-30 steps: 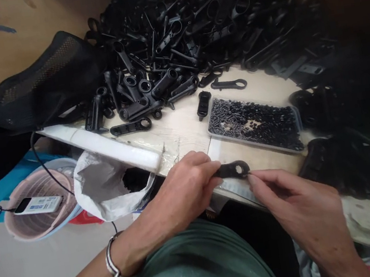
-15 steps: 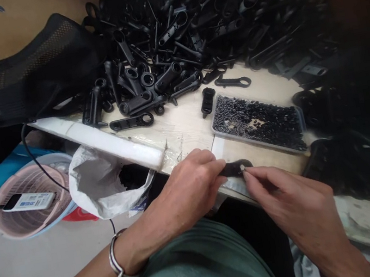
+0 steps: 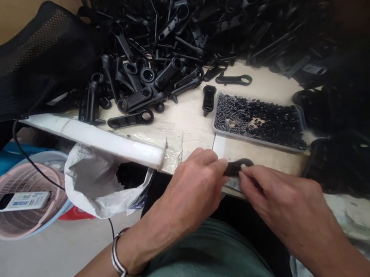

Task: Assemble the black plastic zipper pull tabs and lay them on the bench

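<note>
One black part (image 3: 234, 167) pinched endwise in left fingers (image 3: 220, 167); right fingers (image 3: 249, 178) bunched at its ring, grip unclear.

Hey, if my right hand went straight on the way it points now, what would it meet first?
Your right hand would most likely meet the black part held in your left hand; they look about touching at the part's ringed end, though depth is unclear.

Table (image 3: 189, 119) under black parts (image 3: 168, 74), tray (image 3: 259, 141)
</note>
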A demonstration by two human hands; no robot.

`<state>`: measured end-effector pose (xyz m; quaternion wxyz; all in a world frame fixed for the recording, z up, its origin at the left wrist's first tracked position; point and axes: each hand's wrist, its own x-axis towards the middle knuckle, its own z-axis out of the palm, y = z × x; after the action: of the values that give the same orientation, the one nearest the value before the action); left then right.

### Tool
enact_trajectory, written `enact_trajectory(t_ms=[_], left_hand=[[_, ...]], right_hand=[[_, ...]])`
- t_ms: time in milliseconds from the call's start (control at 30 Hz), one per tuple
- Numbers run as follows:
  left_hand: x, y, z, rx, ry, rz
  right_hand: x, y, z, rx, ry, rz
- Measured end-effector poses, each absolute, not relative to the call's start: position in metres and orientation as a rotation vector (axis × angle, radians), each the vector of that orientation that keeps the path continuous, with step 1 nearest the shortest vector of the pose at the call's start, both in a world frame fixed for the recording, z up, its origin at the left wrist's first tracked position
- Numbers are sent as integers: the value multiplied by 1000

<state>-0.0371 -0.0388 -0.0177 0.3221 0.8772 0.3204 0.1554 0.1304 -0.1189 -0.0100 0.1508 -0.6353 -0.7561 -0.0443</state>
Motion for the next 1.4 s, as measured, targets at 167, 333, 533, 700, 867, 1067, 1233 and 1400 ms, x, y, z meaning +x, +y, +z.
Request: enact_trajectory(t_ms=[167,333,533,700,867,1067,1233,1400], left_hand=[[-38,-38,-22,2272,815,475],[-38,-38,-27,2277,812,519],[-38,-38,-27,2304,767,517],[-38,-37,-26,2307,762,499],[-38,-38,-28,2297,764,525],[-40,-36,-30,2277,744,545],[-41,-35,-24,2402,713,424],[-42,-36,-21,2561,669,335]], right_hand=[[148,-111,-2,-1874,-2033,373],[155,-105,-2,-1996,-1896,544],[142,-105,0,-1970,-2026,313],[136,-103,5,-1923,-2213,101],[120,-107,6,-2075,-2414,-170],[126,-96,8,-2239,-2245,184],[151,-89,9,-2064,-1496,1206],[158,-101,3,-1927,-1141,1262]])
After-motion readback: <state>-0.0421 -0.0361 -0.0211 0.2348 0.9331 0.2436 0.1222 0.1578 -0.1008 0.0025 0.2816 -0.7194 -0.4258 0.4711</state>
